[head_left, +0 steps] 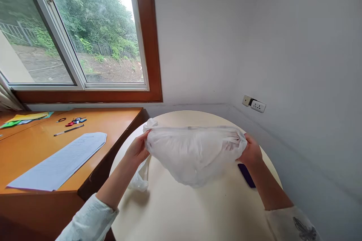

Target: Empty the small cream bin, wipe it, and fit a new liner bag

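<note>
The left hand (138, 150) and right hand (252, 153) grip opposite ends of the plastic bag (192, 154) with closed fingers, centre frame, above the tabletop (183, 211); lateral spreading appears complete, the lower part hangs unflattened; bag contents, if any, are indistinct; whether the loose plastic (139, 181), lower left of centre, is separate cannot be determined.

No words, numbers or brands can be read. White sheets of paper (63, 160) on the orange-brown desk (113, 120) carry rows of fine marks (like lines of writing, but too small to make out). Reddish marks at the right end of the plastic bag (195, 154) are too blurred to identify as print.
</note>
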The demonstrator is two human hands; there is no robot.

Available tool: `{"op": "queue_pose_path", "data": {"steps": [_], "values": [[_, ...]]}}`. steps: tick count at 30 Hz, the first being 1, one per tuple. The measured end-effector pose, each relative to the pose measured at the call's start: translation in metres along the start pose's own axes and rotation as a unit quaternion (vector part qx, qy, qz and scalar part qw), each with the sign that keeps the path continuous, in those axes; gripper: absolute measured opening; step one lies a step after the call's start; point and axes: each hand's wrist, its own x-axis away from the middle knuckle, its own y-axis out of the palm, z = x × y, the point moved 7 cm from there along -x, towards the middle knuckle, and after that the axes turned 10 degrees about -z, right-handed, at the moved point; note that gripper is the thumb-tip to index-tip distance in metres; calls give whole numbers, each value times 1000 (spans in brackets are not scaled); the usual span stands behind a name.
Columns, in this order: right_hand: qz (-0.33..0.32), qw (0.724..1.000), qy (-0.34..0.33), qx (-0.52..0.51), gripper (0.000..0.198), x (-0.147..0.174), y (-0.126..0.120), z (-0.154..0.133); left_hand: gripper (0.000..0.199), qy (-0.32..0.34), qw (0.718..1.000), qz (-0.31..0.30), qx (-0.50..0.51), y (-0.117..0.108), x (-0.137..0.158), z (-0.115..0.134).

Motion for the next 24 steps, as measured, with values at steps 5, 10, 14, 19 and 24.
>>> {"op": "queue_pose_path", "data": {"steps": [5,10,14,19,24], "values": [[87,987,-18,134,25,6,-38,7,13,-93,990,-16,-101,-9,9,-28],[78,978,39,190,25,0,-46,22,36,-126,925,-29,-357,-14,12,-27],[121,964,17,236,32,-3,-46,19,51,-91,883,-64,-455,3,14,-13],[-46,914,-42,401,65,-1,3,2,89,-78,811,-111,-569,44,19,-25],[-135,846,41,514,57,0,23,12,80,15,715,-54,-696,65,15,-38]]}}
